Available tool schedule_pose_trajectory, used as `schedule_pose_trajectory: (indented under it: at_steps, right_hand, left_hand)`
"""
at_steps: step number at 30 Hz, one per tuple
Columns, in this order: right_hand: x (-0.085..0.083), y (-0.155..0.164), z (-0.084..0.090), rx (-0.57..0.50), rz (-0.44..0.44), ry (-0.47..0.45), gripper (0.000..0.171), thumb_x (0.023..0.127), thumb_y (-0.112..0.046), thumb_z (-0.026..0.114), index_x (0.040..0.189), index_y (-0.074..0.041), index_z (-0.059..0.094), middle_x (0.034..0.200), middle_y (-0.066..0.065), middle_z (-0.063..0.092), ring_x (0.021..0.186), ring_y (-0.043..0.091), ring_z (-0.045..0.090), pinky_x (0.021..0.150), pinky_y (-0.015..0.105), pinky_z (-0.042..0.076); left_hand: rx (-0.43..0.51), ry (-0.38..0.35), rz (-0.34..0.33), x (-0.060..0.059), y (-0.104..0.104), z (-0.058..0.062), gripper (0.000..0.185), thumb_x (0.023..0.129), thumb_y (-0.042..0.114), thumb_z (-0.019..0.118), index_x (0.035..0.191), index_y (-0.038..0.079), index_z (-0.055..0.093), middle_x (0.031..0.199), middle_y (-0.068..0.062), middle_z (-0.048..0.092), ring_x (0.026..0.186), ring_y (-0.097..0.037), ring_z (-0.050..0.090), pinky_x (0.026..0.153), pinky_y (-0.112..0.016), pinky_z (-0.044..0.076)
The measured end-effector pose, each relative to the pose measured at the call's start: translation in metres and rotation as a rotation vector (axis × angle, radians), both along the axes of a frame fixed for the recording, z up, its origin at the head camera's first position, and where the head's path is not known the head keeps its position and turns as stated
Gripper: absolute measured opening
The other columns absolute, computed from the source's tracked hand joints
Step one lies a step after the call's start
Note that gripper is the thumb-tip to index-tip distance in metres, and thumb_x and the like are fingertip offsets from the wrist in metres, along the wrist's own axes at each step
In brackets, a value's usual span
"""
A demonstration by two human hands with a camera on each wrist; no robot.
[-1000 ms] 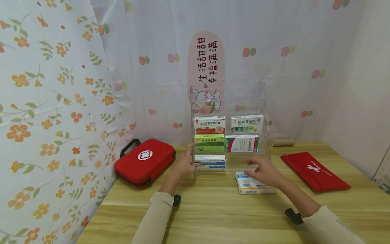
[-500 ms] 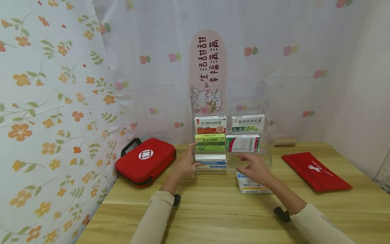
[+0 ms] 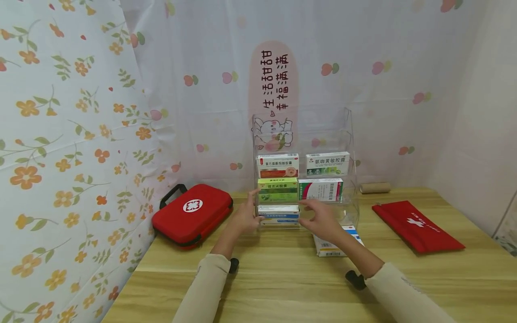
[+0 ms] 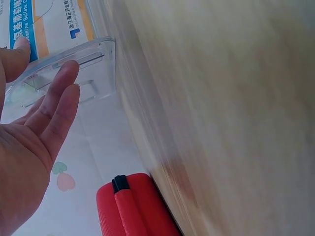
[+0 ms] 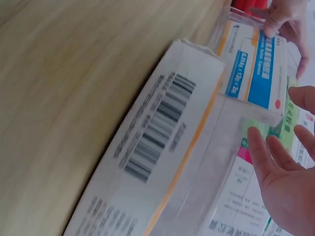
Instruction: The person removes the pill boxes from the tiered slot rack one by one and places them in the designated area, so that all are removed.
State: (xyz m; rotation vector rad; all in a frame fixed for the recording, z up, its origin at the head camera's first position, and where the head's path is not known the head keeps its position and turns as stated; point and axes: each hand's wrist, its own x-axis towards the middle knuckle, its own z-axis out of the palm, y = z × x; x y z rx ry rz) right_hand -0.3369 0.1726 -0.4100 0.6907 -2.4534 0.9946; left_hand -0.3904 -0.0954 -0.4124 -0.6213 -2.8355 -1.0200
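Note:
A clear acrylic display rack (image 3: 350, 134) holds medicine boxes in tiers. On its lowest tier, at the left, sits a blue-and-white medicine box (image 3: 278, 217). My left hand (image 3: 243, 216) is at the rack's left side; its thumb touches the front of that box, while its other fingers extend along the outside of the rack in the left wrist view. My right hand (image 3: 322, 220) is at the box's right end, thumb and fingers spread, with a gap to the box in the right wrist view. Below it, a second blue-and-white medicine box (image 5: 152, 132) lies on the table before the rack.
Higher tiers hold a green box (image 3: 278, 192), a white-and-magenta box (image 3: 321, 192), a red-and-white box (image 3: 278, 167) and a white-and-green box (image 3: 328, 163). A red hard case (image 3: 210, 206) stands left. At right lie a red pouch (image 3: 420, 235) and a cardboard tube (image 3: 374, 188).
My right hand has moved left, from over the box on the table to the right end of the box on the lowest tier. The left hand stays in place.

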Motion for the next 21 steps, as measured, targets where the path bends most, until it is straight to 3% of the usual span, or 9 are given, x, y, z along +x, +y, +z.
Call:
schedule_pose_trajectory:
  at_steps: [6, 16, 21]
  right_hand:
    - [-0.008, -0.008, -0.008, -0.022, 0.036, -0.002, 0.048, 0.081, -0.006, 0.079, 0.127, -0.004, 0.063, 0.123, 0.015, 0.063, 0.105, 0.034, 0.063, 0.066, 0.027, 0.057]
    - [-0.014, -0.009, -0.015, -0.035, 0.085, -0.043, 0.04, 0.083, -0.003, 0.077, 0.122, -0.007, 0.067, 0.126, 0.014, 0.063, 0.105, 0.032, 0.061, 0.069, 0.024, 0.056]
    - [-0.016, -0.01, -0.014, -0.011, 0.069, -0.052, 0.041, 0.083, -0.004, 0.077, 0.123, -0.007, 0.067, 0.126, 0.015, 0.063, 0.103, 0.031, 0.063, 0.072, 0.028, 0.058]
  left_hand:
    - [0.01, 0.002, 0.01, 0.0, 0.001, 0.001, 0.095, 0.089, 0.014, 0.076, 0.154, 0.031, 0.008, 0.12, -0.019, 0.06, 0.079, -0.021, 0.059, 0.068, -0.034, 0.051]
    - [-0.001, 0.008, -0.01, 0.002, 0.001, 0.002, 0.092, 0.09, 0.013, 0.074, 0.154, 0.025, 0.009, 0.112, -0.014, 0.062, 0.07, -0.018, 0.055, 0.064, -0.032, 0.047]
    - [0.009, -0.014, 0.006, 0.004, 0.001, 0.003, 0.092, 0.09, 0.014, 0.073, 0.154, 0.027, 0.008, 0.122, -0.017, 0.061, 0.078, -0.02, 0.057, 0.069, -0.035, 0.05]
